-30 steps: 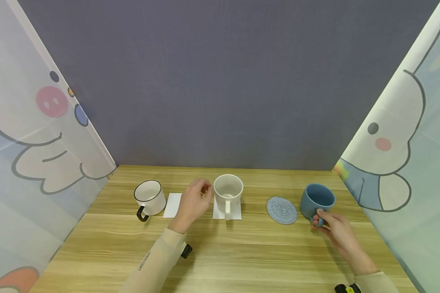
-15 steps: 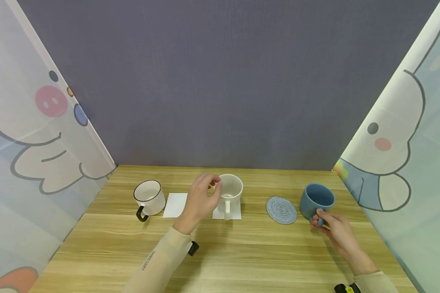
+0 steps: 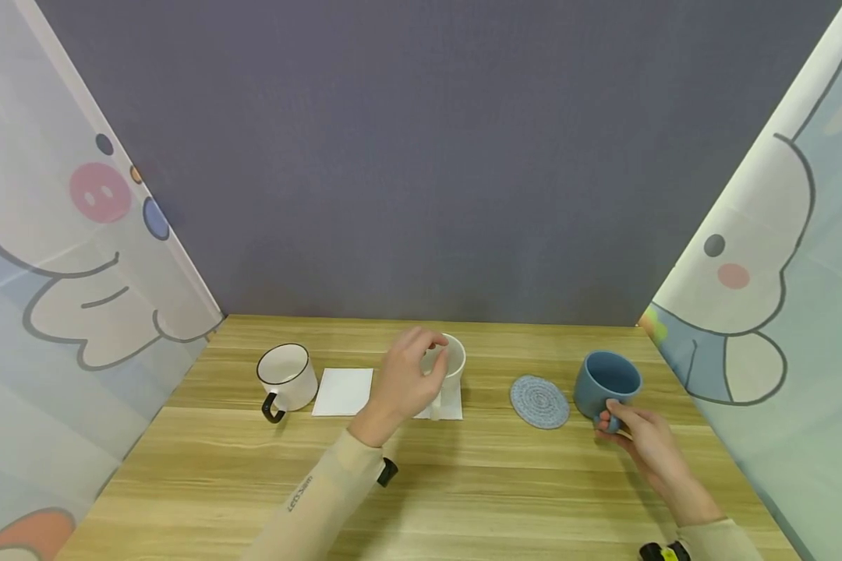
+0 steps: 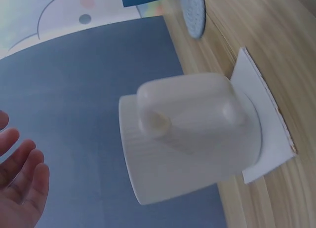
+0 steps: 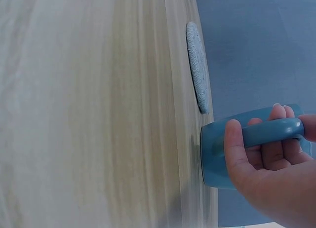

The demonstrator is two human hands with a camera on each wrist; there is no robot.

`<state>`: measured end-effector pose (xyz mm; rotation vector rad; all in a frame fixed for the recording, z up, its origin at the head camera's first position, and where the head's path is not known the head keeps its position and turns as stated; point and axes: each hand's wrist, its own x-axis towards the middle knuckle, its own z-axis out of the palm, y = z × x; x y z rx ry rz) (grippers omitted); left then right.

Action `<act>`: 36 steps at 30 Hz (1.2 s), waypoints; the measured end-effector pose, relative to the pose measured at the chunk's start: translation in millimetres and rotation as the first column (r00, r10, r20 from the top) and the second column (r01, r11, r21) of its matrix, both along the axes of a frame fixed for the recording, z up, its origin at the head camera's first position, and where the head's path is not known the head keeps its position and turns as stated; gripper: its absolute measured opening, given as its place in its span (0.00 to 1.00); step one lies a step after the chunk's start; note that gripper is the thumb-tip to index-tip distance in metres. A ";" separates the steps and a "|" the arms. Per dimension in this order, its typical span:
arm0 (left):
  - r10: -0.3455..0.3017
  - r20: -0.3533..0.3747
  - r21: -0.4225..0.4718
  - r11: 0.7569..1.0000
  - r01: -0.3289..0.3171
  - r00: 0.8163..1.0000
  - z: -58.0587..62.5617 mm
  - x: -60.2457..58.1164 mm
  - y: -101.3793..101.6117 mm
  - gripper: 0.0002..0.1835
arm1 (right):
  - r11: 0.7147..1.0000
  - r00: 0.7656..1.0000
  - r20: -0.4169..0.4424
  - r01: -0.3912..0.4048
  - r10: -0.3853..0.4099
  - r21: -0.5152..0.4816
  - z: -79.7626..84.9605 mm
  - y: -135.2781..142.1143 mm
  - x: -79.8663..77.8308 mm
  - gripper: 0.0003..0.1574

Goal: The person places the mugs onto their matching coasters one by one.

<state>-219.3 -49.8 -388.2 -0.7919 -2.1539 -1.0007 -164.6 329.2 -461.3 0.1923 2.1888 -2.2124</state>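
Sensibly, the lower-right blue mug (image 3: 589,392), likely breakable, is being pinched at its handle (image 5: 271,132) by the right grip (image 3: 645,446), nothing by the left grip (image 3: 405,382).

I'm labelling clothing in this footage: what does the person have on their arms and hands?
Long, pale beige sleeves. The left sleeve bears small dark lettering; of the right sleeve, only the end shows. Each wrist has a black device; the right device has a yellow patch. The left hand and right hand wear no gloves.
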 end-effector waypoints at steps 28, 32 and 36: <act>-0.089 0.098 -0.098 0.990 0.099 0.991 18.3 0.2 51.4 0.08 | 0.999 1.000 -0.018 0.012 -0.012 -0.031 -1.2 0.6 -1.4 0.20; -0.089 0.103 -0.104 0.990 0.099 0.991 21.1 -0.7 61.0 0.08 | 1.000 1.000 -0.014 0.008 -0.009 -0.026 -0.8 1.1 -1.3 0.20; -0.084 0.111 -0.103 0.990 0.096 0.990 21.3 -0.9 67.3 0.08 | 1.000 1.000 -0.014 0.006 -0.007 -0.025 -0.1 0.6 -0.9 0.20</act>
